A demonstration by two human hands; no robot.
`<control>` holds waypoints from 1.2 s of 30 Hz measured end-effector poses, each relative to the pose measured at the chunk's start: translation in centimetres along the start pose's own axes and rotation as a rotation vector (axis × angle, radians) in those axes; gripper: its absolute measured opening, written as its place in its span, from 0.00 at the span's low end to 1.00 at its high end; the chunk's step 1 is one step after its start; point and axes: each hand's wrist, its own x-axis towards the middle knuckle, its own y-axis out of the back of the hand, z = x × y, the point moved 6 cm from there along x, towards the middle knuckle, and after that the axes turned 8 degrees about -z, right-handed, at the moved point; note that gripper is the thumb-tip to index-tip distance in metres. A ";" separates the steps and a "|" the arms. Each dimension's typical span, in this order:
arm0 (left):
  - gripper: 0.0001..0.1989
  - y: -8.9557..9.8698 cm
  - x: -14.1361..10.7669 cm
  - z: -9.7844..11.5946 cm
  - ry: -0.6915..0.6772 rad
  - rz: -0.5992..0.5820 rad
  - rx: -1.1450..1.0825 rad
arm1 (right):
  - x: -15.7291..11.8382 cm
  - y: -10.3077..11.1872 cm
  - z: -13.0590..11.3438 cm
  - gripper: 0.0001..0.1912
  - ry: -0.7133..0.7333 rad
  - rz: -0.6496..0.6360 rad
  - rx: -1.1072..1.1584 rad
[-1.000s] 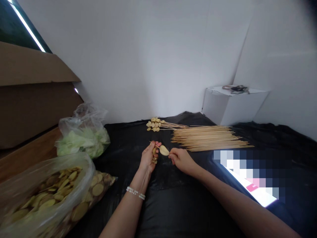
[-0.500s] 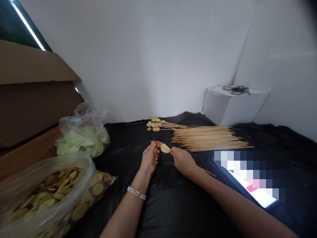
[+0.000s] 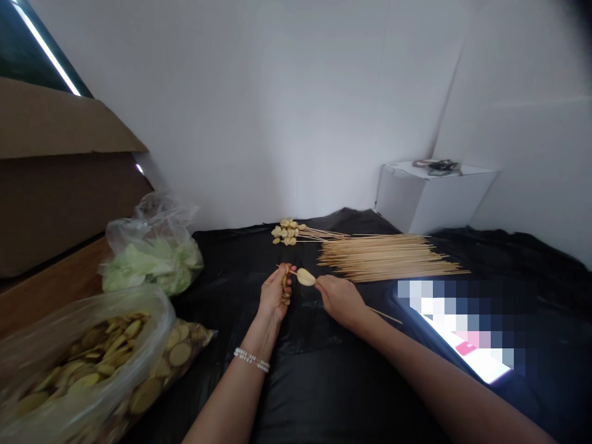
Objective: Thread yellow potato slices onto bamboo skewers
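Observation:
A pale potato slice [image 3: 306, 277] is threaded on a thin wooden skewer [image 3: 385, 314], between my two hands. My right hand [image 3: 341, 301] is closed around the skewer just behind that slice, and the skewer's tail sticks out past the wrist. Close to the tip, my left hand [image 3: 274, 292] has its fingers bent around several more potato slices [image 3: 285, 298], partly hidden in the palm. The skewer's pointed end shows just beyond the left fingertips. Whether those fingers also press on the skewer is hard to see.
Loose skewers [image 3: 388, 256] lie in a wide row behind my right hand. Beside them are skewers with threaded slices [image 3: 287, 232]. At left stand a bag of potato slices [image 3: 161, 308] and a bag of pale green leaves [image 3: 148, 265]. A lit phone [image 3: 490, 364] lies right.
The gap between my left fingers and the threaded slice is slightly wider. More of the skewer's tail shows beside my right wrist. The whole view has shifted a little.

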 end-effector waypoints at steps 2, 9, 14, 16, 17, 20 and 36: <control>0.12 0.1 0.1 -0.1 -0.015 0.005 0.028 | -0.1 0.0 0.0 0.15 0.008 0.009 -0.021; 0.14 0.3 0.1 -0.3 -0.011 -0.002 0.047 | -0.1 -0.3 0.0 0.13 -0.003 0.018 -0.003; 0.13 0.2 0.0 -0.3 -0.012 0.002 0.053 | 0.0 -0.6 0.2 0.12 -0.013 0.005 0.105; 0.13 0.0 -0.1 -0.5 -0.011 0.009 0.068 | 0.1 -0.8 0.3 0.11 -0.012 -0.005 0.128; 0.13 0.0 -0.1 -0.6 -0.004 0.019 0.082 | 0.1 -0.8 0.3 0.11 -0.015 -0.006 0.122; 0.14 -0.3 -0.4 -1.3 0.033 0.027 0.103 | 0.0 -0.7 0.2 0.12 -0.018 0.019 0.055; 0.13 -2.0 -0.9 -1.9 0.299 -0.140 -0.243 | 0.4 1.2 1.6 0.11 -0.063 0.158 0.262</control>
